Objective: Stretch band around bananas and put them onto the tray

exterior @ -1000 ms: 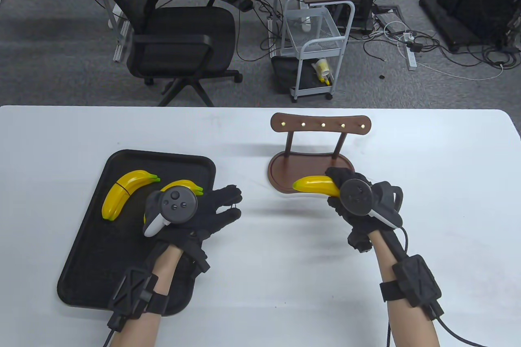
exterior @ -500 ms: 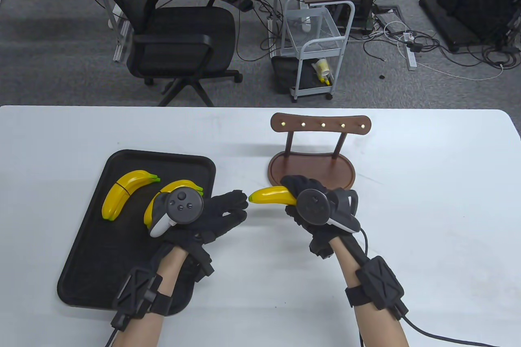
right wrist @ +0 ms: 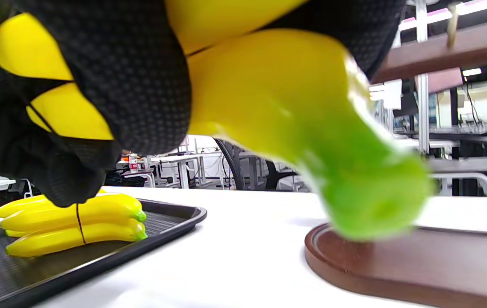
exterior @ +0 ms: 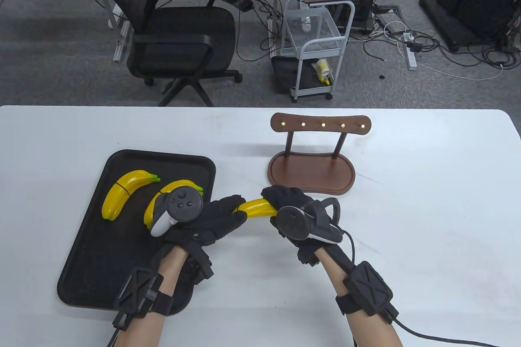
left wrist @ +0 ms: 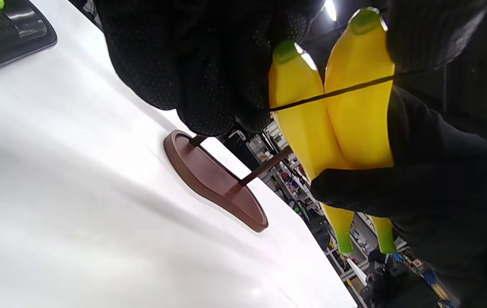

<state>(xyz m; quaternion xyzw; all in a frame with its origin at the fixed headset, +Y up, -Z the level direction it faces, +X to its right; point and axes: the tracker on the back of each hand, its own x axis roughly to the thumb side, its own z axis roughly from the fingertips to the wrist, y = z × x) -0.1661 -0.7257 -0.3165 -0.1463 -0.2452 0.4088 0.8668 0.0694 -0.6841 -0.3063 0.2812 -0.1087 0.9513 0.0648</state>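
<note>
Yellow toy bananas (exterior: 257, 208), a pair side by side with green tips, hang above the white counter (exterior: 427, 208) between two gloved hands, just right of the black tray (exterior: 87, 257). The right hand (exterior: 291, 210) has its grip closed around the pair from above. The left hand (exterior: 215, 217) meets the near end, and the left wrist view shows its fingers (left wrist: 209, 85) at a thin dark band (left wrist: 346, 89) drawn taut across both bananas; whether that band fully circles them cannot be told from these views.

Two bundles already lie in the tray. One (exterior: 122, 196) sits toward its far left and shows a dark band across its middle. The other (exterior: 179, 190) lies beside it near the tray's right edge, partly hidden by the tracker on the left hand; in the right wrist view, a tray bundle wears a thin dark band. The near half of the tray holds no fruit.

Judged from this, two thirds of the visible fruit is finished and placed, and the work on the last pair is at the banding stage. What remains appears to be seating the band and setting the pair down in the tray.

Behind the hands stands a brown wooden rack (exterior: 313, 160) with brass pegs along its top bar; nothing hangs from it and its base is bare.
</note>
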